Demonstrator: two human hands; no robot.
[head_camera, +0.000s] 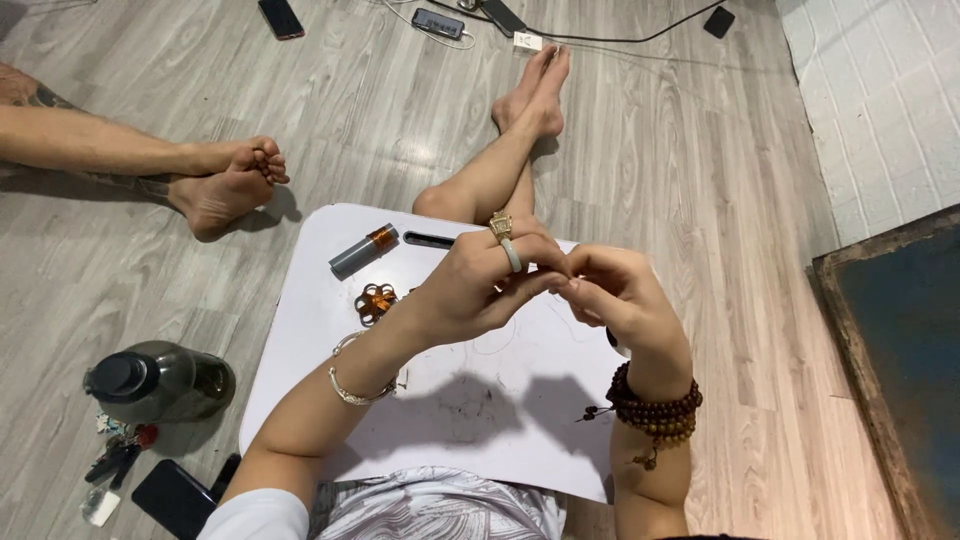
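Fingertips of your left hand (470, 285) and right hand (615, 290) pinch together on something too small to identify; slackening could drop it onto the white desk (330, 300).

Tube (363, 250) on tray (530, 440); jug (160, 382) left of it.

floor (700, 180): showing grey wood-look planks, matt
tray (520, 400): looking smooth white plastic
bracelet (655, 412): showing brown wooden beads
bangle (355, 392): gleaming, silvery metal
jug (165, 380): looking dark glossy plastic

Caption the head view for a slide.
Both hands, left hand and right hand, meet fingertip to fingertip above a white lap tray.
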